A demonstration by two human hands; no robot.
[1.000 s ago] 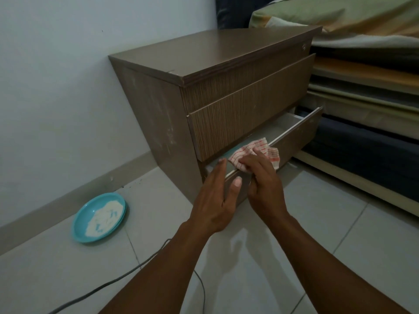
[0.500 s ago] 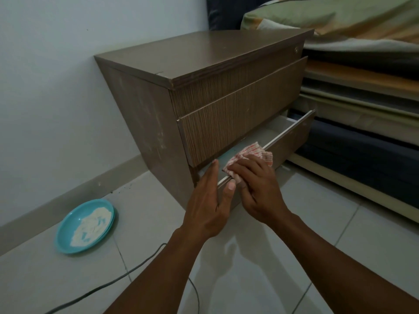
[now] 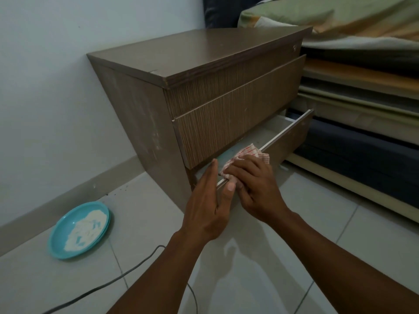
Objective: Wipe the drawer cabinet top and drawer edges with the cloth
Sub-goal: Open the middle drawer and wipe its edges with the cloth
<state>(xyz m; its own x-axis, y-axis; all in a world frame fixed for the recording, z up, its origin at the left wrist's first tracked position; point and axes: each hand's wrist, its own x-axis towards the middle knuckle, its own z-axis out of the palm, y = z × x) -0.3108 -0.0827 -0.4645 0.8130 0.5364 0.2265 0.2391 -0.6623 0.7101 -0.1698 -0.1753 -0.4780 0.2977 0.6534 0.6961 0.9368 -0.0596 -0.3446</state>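
Right hand (image 3: 256,189) grips cloth (image 3: 247,152) on the open bottom drawer (image 3: 288,132) edge; left hand (image 3: 208,209) (fingers straight, holding nothing) just left of that grip.

Cloth (image 3: 249,153) now nearer left hand (image 3: 206,207)

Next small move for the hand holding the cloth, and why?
Probably slide the right hand with the red-and-white checked cloth rightward along the open bottom drawer's pale top edge: the cloth sits near its left end, beside the flat left hand, and the rest lies uncovered.
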